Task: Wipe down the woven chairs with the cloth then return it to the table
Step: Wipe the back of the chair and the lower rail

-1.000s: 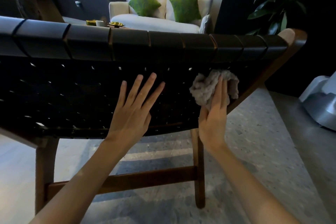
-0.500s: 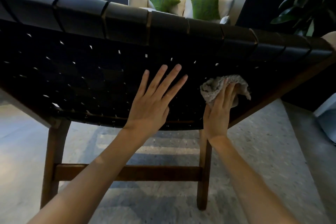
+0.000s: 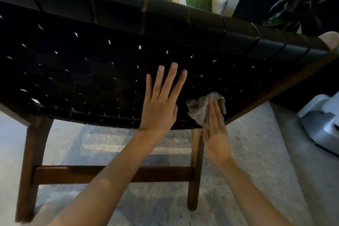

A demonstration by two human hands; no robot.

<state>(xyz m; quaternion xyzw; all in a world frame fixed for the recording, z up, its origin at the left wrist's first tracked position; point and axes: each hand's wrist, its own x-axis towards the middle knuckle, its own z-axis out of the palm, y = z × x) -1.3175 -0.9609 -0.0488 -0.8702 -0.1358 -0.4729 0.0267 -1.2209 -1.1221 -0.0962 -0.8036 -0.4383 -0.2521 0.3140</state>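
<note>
Cloth is low on the back of the woven chair now, bunched under the right hand, just right of the left hand and near the bottom edge of the weave. A second ago it was higher, close under the top band, so that's one downward stroke along the right-side strip of the panel. Right hand: fingers straight, pressing the cloth into the weave; thumb hidden, so can't tell if it also pinches. Left hand: flat and spread, palm on the weave, holding nothing, roughly the same spot on the panel as before; reads as bracing. View has also come in closer and lower. Meaning for the task, my read: wiping is mid-way on this chair. The strip around the right hand looks covered; the wide stretch of weave left of the left hand likely isn't. Wooden leg sits directly below the right hand, neither hand on it. No second chair or table in view, so returning the cloth is well off. Next stroke probably needs the left hand shifted out of the way.
</note>
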